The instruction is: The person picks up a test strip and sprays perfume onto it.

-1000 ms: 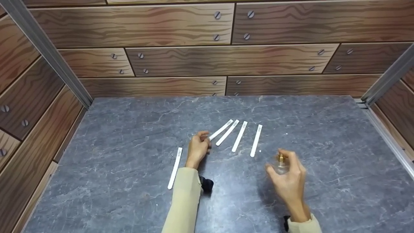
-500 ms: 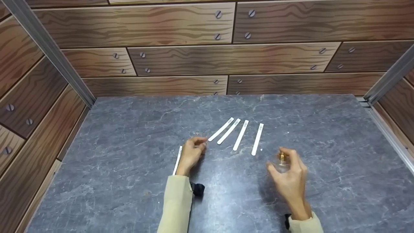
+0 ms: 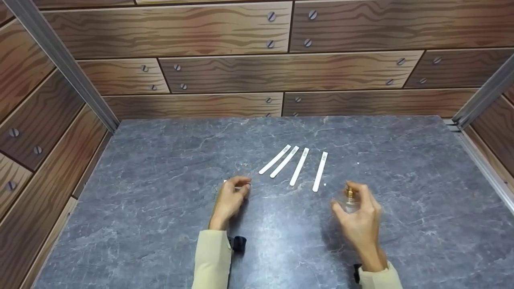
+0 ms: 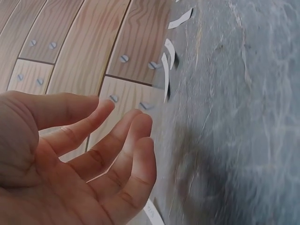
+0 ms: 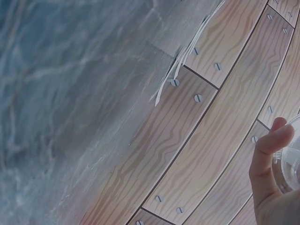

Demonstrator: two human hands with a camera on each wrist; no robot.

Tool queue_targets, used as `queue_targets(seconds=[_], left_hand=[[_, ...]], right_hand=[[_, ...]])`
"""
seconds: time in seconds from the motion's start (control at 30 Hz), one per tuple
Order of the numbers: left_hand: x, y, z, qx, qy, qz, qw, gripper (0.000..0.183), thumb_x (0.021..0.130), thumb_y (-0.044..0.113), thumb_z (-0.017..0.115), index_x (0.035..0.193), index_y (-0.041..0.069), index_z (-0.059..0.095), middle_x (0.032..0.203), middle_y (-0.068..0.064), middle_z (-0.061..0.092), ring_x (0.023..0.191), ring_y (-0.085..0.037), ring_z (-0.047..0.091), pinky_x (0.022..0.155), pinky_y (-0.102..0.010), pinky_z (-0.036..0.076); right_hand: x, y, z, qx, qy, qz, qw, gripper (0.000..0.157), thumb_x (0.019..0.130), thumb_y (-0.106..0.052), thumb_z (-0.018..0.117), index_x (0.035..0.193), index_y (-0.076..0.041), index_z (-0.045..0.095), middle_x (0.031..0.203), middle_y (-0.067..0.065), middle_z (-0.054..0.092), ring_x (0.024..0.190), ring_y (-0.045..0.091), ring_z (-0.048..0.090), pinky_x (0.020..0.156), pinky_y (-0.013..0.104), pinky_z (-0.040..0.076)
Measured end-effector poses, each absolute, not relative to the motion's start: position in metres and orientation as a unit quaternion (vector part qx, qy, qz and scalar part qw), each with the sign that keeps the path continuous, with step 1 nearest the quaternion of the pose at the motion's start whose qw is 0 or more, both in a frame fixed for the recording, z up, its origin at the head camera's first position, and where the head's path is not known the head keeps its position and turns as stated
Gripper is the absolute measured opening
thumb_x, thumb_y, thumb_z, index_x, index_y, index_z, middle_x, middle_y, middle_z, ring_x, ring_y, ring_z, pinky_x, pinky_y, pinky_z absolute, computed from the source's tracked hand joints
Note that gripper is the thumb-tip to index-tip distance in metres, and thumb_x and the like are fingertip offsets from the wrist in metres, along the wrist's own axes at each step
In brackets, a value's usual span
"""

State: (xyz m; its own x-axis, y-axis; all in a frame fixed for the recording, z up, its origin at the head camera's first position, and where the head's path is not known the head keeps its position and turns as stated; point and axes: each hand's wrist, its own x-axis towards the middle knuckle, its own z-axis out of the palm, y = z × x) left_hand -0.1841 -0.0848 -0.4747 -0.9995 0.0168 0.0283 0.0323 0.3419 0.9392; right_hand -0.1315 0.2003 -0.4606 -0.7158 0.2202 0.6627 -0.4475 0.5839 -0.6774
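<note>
My left hand (image 3: pixel 229 202) hovers over the table with its fingers loosely bent; in the left wrist view nothing lies between thumb and fingertips. Several white paper test strips (image 3: pixel 299 167) lie fanned out to its right, each with small dark print at the far end. Another strip (image 4: pixel 153 213) is beneath the left hand, mostly hidden in the head view. On the right, my right hand (image 3: pixel 363 224) grips a small clear glass perfume bottle (image 3: pixel 350 206) with a gold neck, its index finger on top. In the right wrist view the round glass bottle (image 5: pixel 291 161) is partly cut off.
The grey marbled table (image 3: pixel 160 160) is bounded by wood-patterned walls (image 3: pixel 225 72) at the back and sides. Metal frame posts (image 3: pixel 76 80) stand at the corners. Tiny white specks (image 3: pixel 325 184) lie near the rightmost strip.
My left hand has let go of the leftmost strip of the fan and drawn back left and nearer, over the separate strip. The right hand keeps the bottle nearly still.
</note>
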Motion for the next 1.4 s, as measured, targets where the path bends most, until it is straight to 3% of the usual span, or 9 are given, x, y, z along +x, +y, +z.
queue_targets(seconds=[0.27, 0.57, 0.83, 1.2, 1.4], left_hand=[[-0.171, -0.094, -0.470, -0.013, -0.825, -0.564, 0.016, 0.025, 0.096, -0.003, 0.060, 0.119, -0.010, 0.066, 0.108, -0.022, 0.069, 0.086, -0.028, 0.068, 0.074, -0.037, 0.056], [-0.156, -0.106, -0.469, -0.004, -0.830, -0.556, 0.032, 0.027, 0.095, -0.003, 0.060, 0.121, -0.011, 0.064, 0.105, -0.020, 0.069, 0.087, -0.029, 0.069, 0.069, -0.033, 0.056], [-0.146, -0.115, -0.467, 0.006, -0.832, -0.553, 0.048, 0.028, 0.096, -0.004, 0.060, 0.123, -0.011, 0.064, 0.106, -0.022, 0.069, 0.087, -0.030, 0.068, 0.074, -0.038, 0.056], [-0.130, -0.125, -0.472, 0.032, -0.818, -0.569, 0.072, 0.027, 0.094, -0.006, 0.061, 0.121, -0.014, 0.063, 0.104, -0.023, 0.069, 0.083, -0.031, 0.070, 0.070, -0.027, 0.055], [-0.122, -0.130, -0.474, 0.049, -0.801, -0.591, 0.076, 0.029, 0.094, -0.007, 0.060, 0.123, -0.014, 0.061, 0.106, -0.026, 0.067, 0.079, -0.031, 0.068, 0.059, -0.022, 0.051]], right_hand=[[-0.132, 0.200, -0.462, 0.071, -0.806, 0.444, 0.384, 0.048, 0.061, 0.014, 0.082, 0.106, 0.008, 0.065, 0.087, 0.019, 0.070, 0.075, 0.024, 0.062, 0.071, 0.008, 0.047], [-0.130, 0.200, -0.463, 0.066, -0.810, 0.449, 0.371, 0.050, 0.061, 0.017, 0.082, 0.106, 0.010, 0.063, 0.089, 0.021, 0.068, 0.077, 0.019, 0.060, 0.070, 0.008, 0.048], [-0.131, 0.202, -0.463, 0.067, -0.809, 0.443, 0.381, 0.049, 0.061, 0.015, 0.082, 0.106, 0.009, 0.064, 0.088, 0.020, 0.069, 0.076, 0.021, 0.061, 0.070, 0.008, 0.047], [-0.132, 0.203, -0.461, 0.070, -0.811, 0.439, 0.380, 0.047, 0.063, 0.014, 0.081, 0.105, 0.010, 0.063, 0.086, 0.021, 0.069, 0.076, 0.015, 0.060, 0.067, 0.008, 0.048], [-0.133, 0.203, -0.460, 0.071, -0.808, 0.441, 0.384, 0.047, 0.063, 0.014, 0.082, 0.105, 0.009, 0.064, 0.086, 0.020, 0.069, 0.074, 0.023, 0.062, 0.068, 0.007, 0.048]])
